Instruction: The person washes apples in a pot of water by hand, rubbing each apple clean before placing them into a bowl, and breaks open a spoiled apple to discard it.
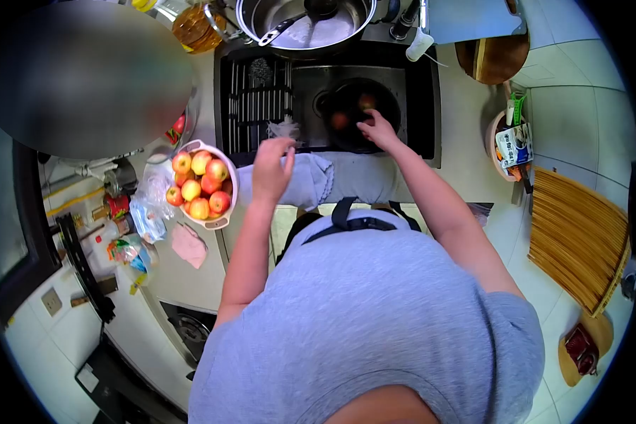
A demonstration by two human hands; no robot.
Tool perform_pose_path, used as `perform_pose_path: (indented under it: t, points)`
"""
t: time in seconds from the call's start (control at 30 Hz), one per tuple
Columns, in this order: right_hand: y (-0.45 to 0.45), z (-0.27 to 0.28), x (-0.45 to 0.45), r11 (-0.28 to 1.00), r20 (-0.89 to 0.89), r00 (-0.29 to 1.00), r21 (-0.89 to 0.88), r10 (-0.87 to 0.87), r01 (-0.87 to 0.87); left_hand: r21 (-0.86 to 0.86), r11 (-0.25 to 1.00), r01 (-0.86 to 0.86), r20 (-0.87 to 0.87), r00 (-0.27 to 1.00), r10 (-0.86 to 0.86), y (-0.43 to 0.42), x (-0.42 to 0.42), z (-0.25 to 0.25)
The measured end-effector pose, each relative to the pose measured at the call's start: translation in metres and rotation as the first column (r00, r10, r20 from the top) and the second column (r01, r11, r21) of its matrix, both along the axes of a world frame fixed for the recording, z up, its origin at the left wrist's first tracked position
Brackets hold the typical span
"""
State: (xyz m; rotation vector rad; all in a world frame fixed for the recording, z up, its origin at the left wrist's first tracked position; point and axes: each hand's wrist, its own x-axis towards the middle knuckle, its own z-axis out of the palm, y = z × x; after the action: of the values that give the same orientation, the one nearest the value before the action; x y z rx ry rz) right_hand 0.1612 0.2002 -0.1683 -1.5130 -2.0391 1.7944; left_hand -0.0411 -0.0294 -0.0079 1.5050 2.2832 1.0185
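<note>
Two apples (340, 121) visible in the dark pot (353, 138), which sits in the sink (311, 76). Right hand (380, 132) reaches over the pot's near side; thumb and forefinger parted, nothing seen in them, contact with fruit unclear. Left hand (271, 169) hangs near the sink's front edge, fingers loosely bent and apart, seemingly empty; a pale scrap (284, 128) lies just ahead. Further left, a pink basin (234, 185) heaped with apples on the desk (417, 185). Cloth (311, 177) along the sink front.

Risks, as judged: fruit, if wet, could slip from a light two-finger pinch and knock its neighbour. Basin is piled near the rim; a bump from the left forearm could roll one off. A sleeveless wrist might drag the cloth.
</note>
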Motion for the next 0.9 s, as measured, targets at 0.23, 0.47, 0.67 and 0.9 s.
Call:
perform_pose_path:
  t: [0.23,0.47,0.67,0.9]
  points:
    - [-0.009,-0.075,-0.063,1.000,0.136,0.991,0.005,0.001,-0.002,-0.171,0.977,0.128,0.146,0.984,-0.103,-0.004,0.030,-0.011]
    - [-0.025,-0.126,-0.071,0.987,0.090,0.994,-0.139,-0.068,0.080,-0.209,0.972,0.104,0.105,0.991,-0.083,-0.024,0.017,-0.008]
    - [-0.022,-0.019,-0.041,0.998,-0.181,0.982,0.018,-0.056,0.060,-0.137,0.990,0.030,0.499,0.866,0.043,0.011,0.017,-0.015]
    - [-0.030,0.137,-0.029,0.986,-0.608,0.793,-0.099,0.049,-0.136,-0.255,0.967,-0.016,0.923,0.293,0.248,0.084,0.047,-0.019]
